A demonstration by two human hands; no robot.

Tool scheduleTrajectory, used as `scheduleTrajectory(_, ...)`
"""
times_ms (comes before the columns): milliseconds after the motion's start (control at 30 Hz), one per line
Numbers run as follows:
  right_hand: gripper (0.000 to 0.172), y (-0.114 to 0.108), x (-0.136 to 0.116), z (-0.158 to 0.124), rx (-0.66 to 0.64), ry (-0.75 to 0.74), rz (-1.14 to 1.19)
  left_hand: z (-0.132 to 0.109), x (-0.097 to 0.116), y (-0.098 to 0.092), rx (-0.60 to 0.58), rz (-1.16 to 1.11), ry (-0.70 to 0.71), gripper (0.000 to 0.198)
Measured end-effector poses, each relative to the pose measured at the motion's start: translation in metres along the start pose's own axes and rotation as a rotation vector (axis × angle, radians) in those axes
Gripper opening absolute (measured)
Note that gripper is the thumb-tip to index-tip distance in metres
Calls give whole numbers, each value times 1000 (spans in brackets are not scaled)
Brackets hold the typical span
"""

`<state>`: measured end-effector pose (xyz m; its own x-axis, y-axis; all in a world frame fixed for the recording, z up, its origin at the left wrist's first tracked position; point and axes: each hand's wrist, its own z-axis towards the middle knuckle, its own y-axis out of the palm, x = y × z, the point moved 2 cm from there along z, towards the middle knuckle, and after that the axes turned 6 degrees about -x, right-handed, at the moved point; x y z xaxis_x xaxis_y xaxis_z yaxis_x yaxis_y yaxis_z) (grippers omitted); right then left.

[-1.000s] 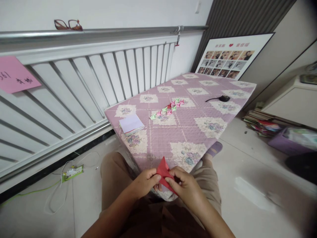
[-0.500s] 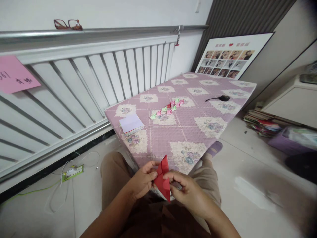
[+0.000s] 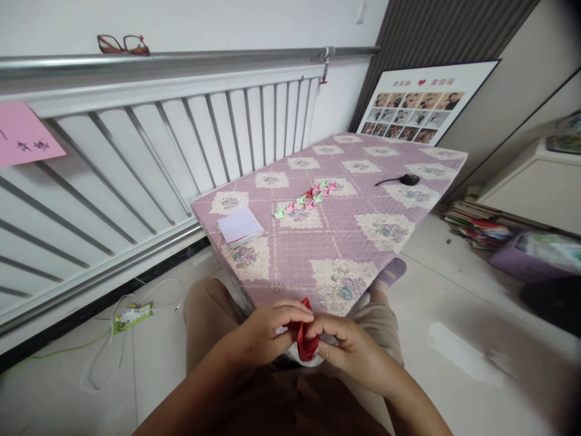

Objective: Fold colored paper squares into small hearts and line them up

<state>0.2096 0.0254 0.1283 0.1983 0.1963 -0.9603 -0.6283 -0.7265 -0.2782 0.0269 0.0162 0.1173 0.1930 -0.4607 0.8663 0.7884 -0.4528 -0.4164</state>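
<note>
Here both hands (image 3: 308, 339) pinch red paper (image 3: 305, 339), long axis upright.

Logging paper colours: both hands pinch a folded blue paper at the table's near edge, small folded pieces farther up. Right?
Head view: the folded paper is red, not blue. The left hand and right hand pinch it at the near edge of the table, small folded pieces farther up.
</note>
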Motion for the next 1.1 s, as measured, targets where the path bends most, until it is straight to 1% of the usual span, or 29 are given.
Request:
scheduleTrajectory(67,13,0,5,-1,3,36,41,3,3,-4,-63,-21,-14,28)
scheduleTrajectory(133,19,0,11,-3,1,72,122,4,1,-6,-113,-112,-118,21)
scheduleTrajectory(167,22,1,15,-3,-6,88,179,4,-1,-6,-140,-188,-182,21)
scheduleTrajectory(267,32,4,24,-4,-24,118,342,2,-6,-4,-250,-448,-354,36)
scheduleTrajectory(333,35,5,28,-4,-16,118,399,2,-8,-4,-284,-530,-406,37)
scheduleTrajectory(400,36,5,30,-3,-15,112,431,3,-8,-5,-272,-509,-410,28)
scheduleTrajectory(467,36,4,31,-1,-16,103,455,5,-8,-7,-250,-425,-371,17)
scheduleTrajectory(533,37,2,33,0,-17,98,473,7,-9,-9,-257,-351,-323,10)
scheduleTrajectory(600,39,0,37,0,-27,107,485,7,-11,-11,-272,-375,-320,11)
scheduleTrajectory(733,45,-1,48,-1,-79,132,563,4,-16,-12,-320,-593,-436,20)
scheduleTrajectory(900,46,3,55,-1,-141,184,637,4,-20,-10,-330,-595,-472,21)
scheduleTrajectory(1000,47,2,52,2,-90,202,631,4,-24,-11,-288,-587,-472,23)
scheduleTrajectory(1100,46,-2,49,4,45,228,577,5,-26,-14,-221,-509,-420,21)
